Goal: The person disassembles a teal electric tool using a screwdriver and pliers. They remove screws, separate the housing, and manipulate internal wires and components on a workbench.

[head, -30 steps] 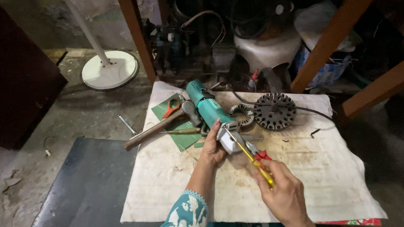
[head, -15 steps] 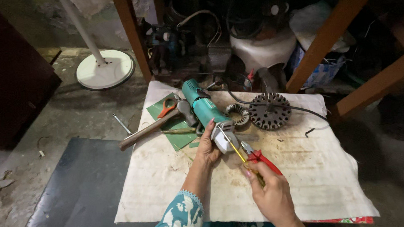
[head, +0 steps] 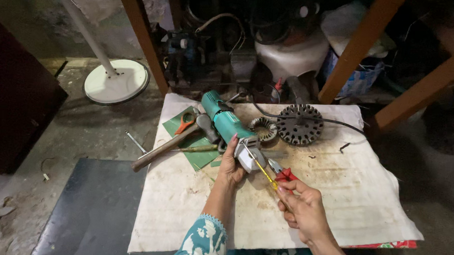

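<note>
Work on the teal-bodied angle grinder (head: 227, 123) lying on the stained white cloth (head: 336, 198) looks unfinished, left hand (head: 231, 163) gripping its grey metal head while right hand (head: 302, 207) pinches a yellow-handled screwdriver (head: 261, 169) at it, both barely shifted since earlier.

A wooden-handled hammer (head: 172, 143) and orange-handled scissors (head: 185, 122) lie on a green mat (head: 198, 144); a dark round metal stator (head: 300, 125) rests on stained white cloth (head: 336, 198).
</note>
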